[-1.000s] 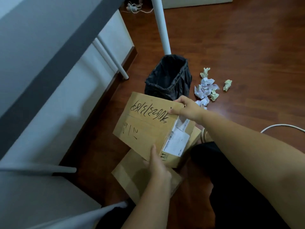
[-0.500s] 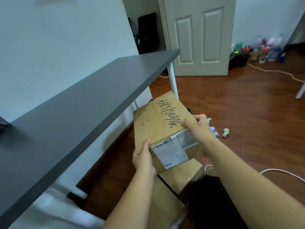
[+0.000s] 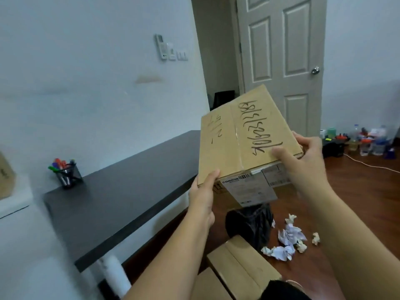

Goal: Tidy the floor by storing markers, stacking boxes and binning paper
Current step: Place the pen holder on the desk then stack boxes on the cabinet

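I hold a cardboard box (image 3: 242, 137) with black handwriting and a shipping label up in the air, above the level of the dark desk (image 3: 121, 198). My left hand (image 3: 203, 195) grips its near left corner. My right hand (image 3: 303, 161) grips its right edge, thumb on top. Two more cardboard boxes (image 3: 242, 267) lie on the wooden floor below. Several crumpled paper balls (image 3: 287, 241) lie on the floor to the right of a black-lined bin (image 3: 249, 224). A mesh cup with markers (image 3: 65, 172) stands on the desk's far left corner.
A white door (image 3: 279, 53) is shut at the back. Bottles and clutter (image 3: 365, 141) line the far right wall, with a white cable (image 3: 365, 163) across the floor. A white desk leg (image 3: 114, 276) stands at lower left. A carton edge (image 3: 6, 176) shows at far left.
Both hands have lifted the box from floor level to above desk height. My view has risen from the floor to the desk top and the door.
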{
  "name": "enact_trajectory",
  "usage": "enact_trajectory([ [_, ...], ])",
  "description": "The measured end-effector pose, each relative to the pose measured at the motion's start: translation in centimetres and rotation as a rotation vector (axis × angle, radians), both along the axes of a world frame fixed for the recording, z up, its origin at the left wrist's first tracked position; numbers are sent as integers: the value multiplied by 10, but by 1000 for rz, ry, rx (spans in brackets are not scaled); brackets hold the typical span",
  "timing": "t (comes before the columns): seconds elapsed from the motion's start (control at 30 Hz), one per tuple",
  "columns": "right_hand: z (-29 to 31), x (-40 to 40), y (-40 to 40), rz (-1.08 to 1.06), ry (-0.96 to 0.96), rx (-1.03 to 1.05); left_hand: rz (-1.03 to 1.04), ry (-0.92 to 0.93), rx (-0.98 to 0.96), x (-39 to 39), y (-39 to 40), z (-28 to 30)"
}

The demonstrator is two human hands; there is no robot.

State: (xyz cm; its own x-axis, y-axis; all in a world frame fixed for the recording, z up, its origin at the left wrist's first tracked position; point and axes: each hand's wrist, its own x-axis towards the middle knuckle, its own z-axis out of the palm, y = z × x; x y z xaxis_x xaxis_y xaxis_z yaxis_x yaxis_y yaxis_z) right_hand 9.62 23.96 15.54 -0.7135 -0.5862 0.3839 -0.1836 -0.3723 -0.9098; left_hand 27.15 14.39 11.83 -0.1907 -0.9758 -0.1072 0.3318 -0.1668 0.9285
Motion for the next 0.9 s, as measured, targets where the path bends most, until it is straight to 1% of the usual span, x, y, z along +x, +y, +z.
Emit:
enact_trajectory([
  [0.07,28,22,-4,53,27,-84,70,58,-107,24,-1,28],
  [0.23,85,94,-22,254,65,-245,263,79,-387,108,9,89],
  [0.3,108,132,-33,375,66,-301,347,44,-528,152,19,107],
  [0.37,132,176,-46,542,9,-370,448,-19,-675,204,30,127],
  [0.47,165,249,-67,756,-57,-447,622,-195,-820,285,48,154],
  [0.53,181,300,-78,891,-90,-449,747,-298,-841,338,63,166],
  [0.63,198,379,-84,1106,-100,-407,936,-404,-856,407,95,181],
  [0.8,206,500,-87,1427,51,-373,1180,-550,-816,512,149,192],
  [0.9,201,568,-94,1586,99,-332,1297,-652,-742,570,176,194],
])
